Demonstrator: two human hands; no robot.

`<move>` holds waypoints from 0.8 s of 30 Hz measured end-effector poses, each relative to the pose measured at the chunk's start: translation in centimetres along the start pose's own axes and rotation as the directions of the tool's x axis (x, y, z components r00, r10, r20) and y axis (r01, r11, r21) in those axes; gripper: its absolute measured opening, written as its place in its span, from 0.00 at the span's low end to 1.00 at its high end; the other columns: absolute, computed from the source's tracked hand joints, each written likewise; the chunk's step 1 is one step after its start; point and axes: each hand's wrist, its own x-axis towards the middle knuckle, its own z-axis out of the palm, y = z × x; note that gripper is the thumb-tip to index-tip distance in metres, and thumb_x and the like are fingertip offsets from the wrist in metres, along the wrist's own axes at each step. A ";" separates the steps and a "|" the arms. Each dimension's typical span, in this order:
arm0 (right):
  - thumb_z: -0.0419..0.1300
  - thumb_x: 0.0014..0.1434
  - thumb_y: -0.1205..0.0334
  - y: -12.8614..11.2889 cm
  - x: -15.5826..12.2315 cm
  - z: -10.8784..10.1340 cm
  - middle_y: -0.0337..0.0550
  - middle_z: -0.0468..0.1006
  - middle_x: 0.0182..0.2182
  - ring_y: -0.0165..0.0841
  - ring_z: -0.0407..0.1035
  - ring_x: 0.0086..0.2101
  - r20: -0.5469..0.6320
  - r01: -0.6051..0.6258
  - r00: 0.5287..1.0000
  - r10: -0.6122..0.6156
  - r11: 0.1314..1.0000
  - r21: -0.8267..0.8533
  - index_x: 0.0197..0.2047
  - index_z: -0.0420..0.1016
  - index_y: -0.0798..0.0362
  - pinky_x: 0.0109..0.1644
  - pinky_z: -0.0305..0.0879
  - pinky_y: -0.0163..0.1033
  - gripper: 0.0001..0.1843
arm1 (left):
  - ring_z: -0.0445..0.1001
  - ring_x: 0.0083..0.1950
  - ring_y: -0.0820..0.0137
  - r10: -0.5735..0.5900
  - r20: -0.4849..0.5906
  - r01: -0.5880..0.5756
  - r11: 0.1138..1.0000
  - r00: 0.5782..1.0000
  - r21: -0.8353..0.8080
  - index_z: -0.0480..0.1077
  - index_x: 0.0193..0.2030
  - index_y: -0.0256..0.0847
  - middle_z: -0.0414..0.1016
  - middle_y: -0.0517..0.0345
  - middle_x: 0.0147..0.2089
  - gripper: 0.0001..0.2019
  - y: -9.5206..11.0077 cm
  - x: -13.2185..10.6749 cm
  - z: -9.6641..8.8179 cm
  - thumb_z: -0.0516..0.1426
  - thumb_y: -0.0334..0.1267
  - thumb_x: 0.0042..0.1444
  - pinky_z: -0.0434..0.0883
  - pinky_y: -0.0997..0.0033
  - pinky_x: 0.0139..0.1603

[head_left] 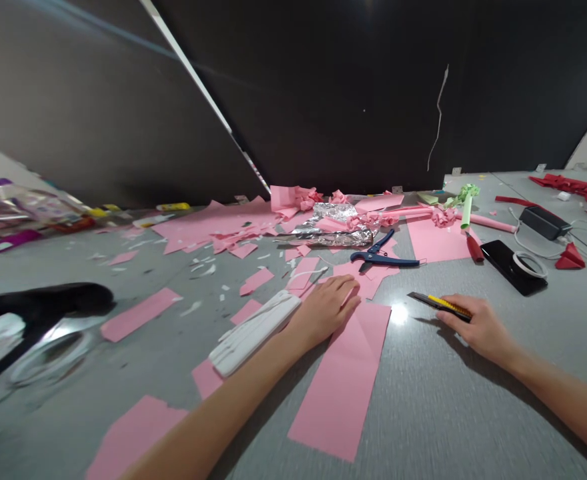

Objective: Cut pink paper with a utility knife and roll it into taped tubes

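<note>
My right hand point(481, 327) is closed round a box cutter point(441, 305) with a yellow and black handle, its dark blade end pointing left just above the table. My left hand point(326, 308) lies at the top end of a long pink paper strip point(346, 387), fingers stretched out and slightly bent. Under my left forearm and wrist sits a white flat bar point(256, 333) with a thin white cord along it. Beyond my left fingers rests a dark blue cutting tool with two handles point(381, 257), on pink scraps.
Pink paper scraps point(141, 315) and white bits litter the grey table. At the back are crumpled foil point(336, 223) and pink and green paper flowers point(466, 200). A phone point(511, 267) and black adapter point(544, 221) lie right. A blurred black object point(73, 300) stands left. A dark panel point(343, 100) rises behind.
</note>
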 end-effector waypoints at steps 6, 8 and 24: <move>0.64 0.70 0.50 -0.3 0.0 -0.1 0.48 0.90 0.43 0.46 0.82 0.41 0.001 -0.019 1.000 0.019 1.000 -0.001 0.48 0.88 0.47 0.48 0.75 0.49 0.14 | 0.71 0.72 0.49 0.004 0.019 -0.004 1.000 1.000 -0.011 0.75 0.64 0.40 0.74 0.39 0.72 0.22 -0.5 0.6 0.1 0.49 0.48 0.76 0.68 0.42 0.74; 0.64 0.70 0.50 -0.4 0.0 -0.1 0.48 0.90 0.43 0.46 0.82 0.41 0.002 -0.021 1.000 0.021 1.000 0.006 0.48 0.88 0.47 0.48 0.75 0.49 0.14 | 0.69 0.75 0.51 0.009 0.031 -0.008 1.000 0.999 -0.027 0.75 0.66 0.40 0.73 0.40 0.74 0.23 -0.8 0.8 0.4 0.49 0.49 0.76 0.66 0.43 0.77; 0.65 0.68 0.48 -0.6 0.1 -0.1 0.47 0.90 0.41 0.45 0.82 0.39 -0.024 -0.049 0.998 0.050 0.999 0.016 0.47 0.88 0.46 0.48 0.75 0.49 0.14 | 0.74 0.70 0.53 0.010 -0.031 -0.013 0.996 0.999 -0.089 0.78 0.60 0.44 0.78 0.45 0.68 0.22 -0.6 0.5 0.2 0.48 0.50 0.77 0.68 0.46 0.74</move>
